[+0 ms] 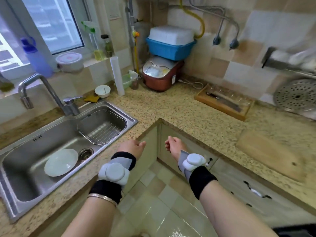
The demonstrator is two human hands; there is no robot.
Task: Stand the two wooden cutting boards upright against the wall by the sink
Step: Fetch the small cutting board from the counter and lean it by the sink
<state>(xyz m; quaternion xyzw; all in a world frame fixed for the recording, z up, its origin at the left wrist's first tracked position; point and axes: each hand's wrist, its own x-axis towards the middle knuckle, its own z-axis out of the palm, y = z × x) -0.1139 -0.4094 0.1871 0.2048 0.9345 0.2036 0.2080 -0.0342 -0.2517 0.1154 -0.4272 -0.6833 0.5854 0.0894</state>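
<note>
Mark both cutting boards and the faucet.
Near cutting board (266, 154): head view, top face centre.
Far cutting board (222, 108): head view, front edge.
Faucet (51, 89): head view, slanted neck.

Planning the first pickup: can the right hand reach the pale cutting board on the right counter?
Probably yes: the right hand holds nothing, and the pale cutting board lies bare near the counter edge.

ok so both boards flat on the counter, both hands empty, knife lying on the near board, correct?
Not quite. The head view shows the knife on the far board by the wall, not the near board. Both lie flat on the counter, and the left hand and right hand hold nothing.
</note>
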